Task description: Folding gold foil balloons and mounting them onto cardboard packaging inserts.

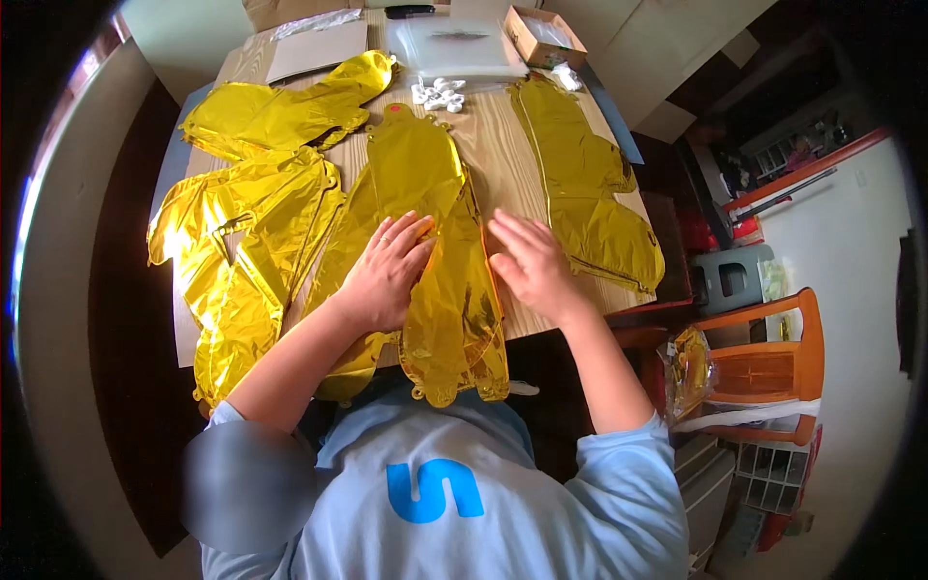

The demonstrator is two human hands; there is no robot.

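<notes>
**Hands flat on gold foil balloon**

Left hand (387,271) and right hand (527,266) lie open, palms down, pressing the middle balloon (430,184), grasping nothing. It lies flat along the worktop (493,145), its near end hanging over the edge. More gold balloons flank it, left (242,251) and right (590,184). White clips (440,94) lie beyond; a cardboard box (541,34) sits at the far edge.

A light wooden table (503,159) with visible grain fills the middle of the room. To its right stands an orange wooden chair (773,362), with a grey plastic stool (732,277) just beyond it. Pale floor lies right of the chair.
</notes>
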